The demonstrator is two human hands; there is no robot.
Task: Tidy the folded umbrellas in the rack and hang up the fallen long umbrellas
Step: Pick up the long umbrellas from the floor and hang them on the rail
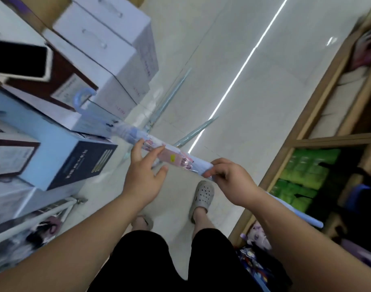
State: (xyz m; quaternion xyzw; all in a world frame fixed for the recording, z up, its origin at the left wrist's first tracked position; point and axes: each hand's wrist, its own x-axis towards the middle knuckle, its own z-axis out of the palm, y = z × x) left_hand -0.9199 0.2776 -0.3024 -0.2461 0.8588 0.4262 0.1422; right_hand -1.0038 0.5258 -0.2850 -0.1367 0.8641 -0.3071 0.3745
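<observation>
Close below me I see my right hand (228, 178) pinching a plastic-wrapped long umbrella (174, 157) with curled fingers, my left hand (145, 178) touching its middle with loose spread fingers, above the floor (264, 102) where a greenish umbrella (193, 133) lies near stacked boxes (109, 60).

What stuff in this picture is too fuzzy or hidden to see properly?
All in the head view:
- Long umbrella: its pattern is smeared by motion blur, and the right hand pinching it covers part.
- Blue box: the print on its dark side is too blurred to read.
- Green packs on the shelf: blurred, so what they are is unclear.
</observation>
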